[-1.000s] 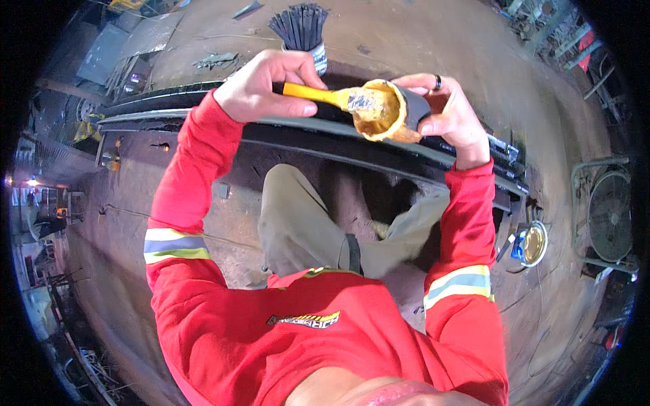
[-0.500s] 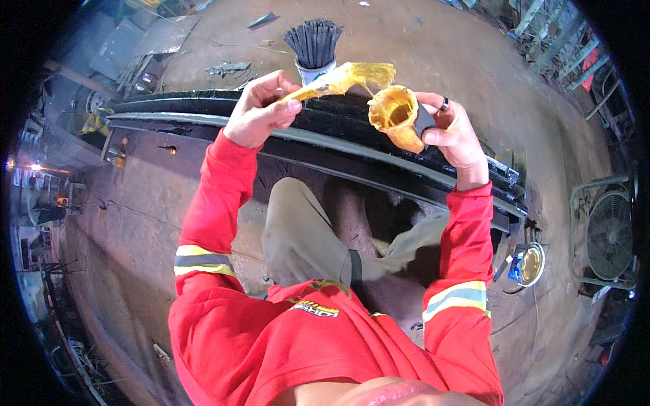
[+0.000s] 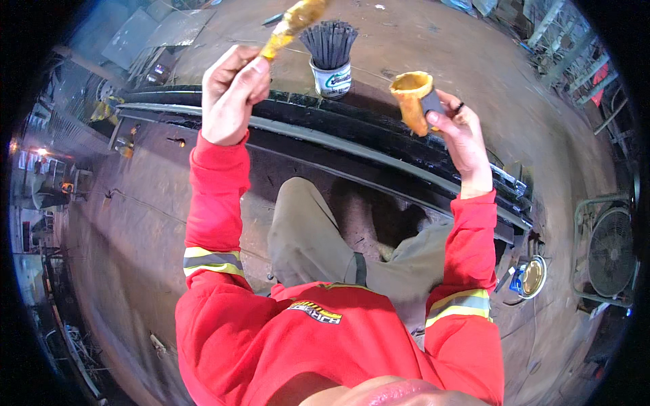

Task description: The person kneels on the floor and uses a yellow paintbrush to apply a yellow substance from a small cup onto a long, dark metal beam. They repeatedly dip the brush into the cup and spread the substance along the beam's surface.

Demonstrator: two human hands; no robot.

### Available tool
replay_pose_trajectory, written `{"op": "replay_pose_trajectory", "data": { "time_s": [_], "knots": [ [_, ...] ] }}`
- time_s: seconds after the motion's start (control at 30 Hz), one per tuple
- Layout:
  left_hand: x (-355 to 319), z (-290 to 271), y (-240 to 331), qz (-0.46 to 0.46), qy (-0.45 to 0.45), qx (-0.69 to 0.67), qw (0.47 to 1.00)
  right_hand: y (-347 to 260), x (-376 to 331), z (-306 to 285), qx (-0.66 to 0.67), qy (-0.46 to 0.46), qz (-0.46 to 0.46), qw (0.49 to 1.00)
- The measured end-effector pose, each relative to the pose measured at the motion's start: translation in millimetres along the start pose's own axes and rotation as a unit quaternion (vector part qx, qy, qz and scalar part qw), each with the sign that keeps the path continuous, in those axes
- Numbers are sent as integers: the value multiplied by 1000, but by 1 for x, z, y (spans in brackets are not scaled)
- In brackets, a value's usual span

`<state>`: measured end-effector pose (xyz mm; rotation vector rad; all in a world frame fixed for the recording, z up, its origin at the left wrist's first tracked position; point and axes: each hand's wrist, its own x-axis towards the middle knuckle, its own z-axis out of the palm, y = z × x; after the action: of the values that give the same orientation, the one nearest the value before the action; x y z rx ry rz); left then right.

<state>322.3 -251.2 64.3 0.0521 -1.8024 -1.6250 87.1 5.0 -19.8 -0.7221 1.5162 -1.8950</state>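
Beam: long black steel beam (image 3: 379, 145) runs across the floor, under both raised arms.
Fan: caged fan (image 3: 609, 252) stands far right.
Tub: white tub (image 3: 331, 76) packed with dark rods sits beyond the beam, between the hands.
Left hand: left hand (image 3: 231, 91) is up high, fingers clamped round a yellow-smeared brush (image 3: 291, 24), its tip pointing away.
Right hand: right hand (image 3: 455, 128) is closed on a yellow-coated cup (image 3: 413, 98), tilted, well apart from the brush.
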Motion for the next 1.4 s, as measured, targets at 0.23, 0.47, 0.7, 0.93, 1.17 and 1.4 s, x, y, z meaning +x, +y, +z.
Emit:
{"op": "replay_pose_trajectory", "data": {
  "time_s": [0.23,0.47,0.7,0.93,1.17,1.4],
  "knots": [
    [-64,-38,-67,-154,173,197,953,-1,-4,-30,2,145,-22,989],
    [-78,-77,-198,-258,160,494,815,-12,-2,-29,0,129,-36,991],
    [-75,-71,-226,-345,91,553,753,-14,-3,-33,8,131,-45,990],
    [-16,-47,-236,-416,124,572,696,-16,0,-32,11,136,-52,989],
    [-43,-80,-212,-359,132,532,756,-14,1,-31,1,129,-64,990],
    [-70,-7,-247,-324,177,606,704,-8,8,-26,11,118,-57,991]
  ]
}}
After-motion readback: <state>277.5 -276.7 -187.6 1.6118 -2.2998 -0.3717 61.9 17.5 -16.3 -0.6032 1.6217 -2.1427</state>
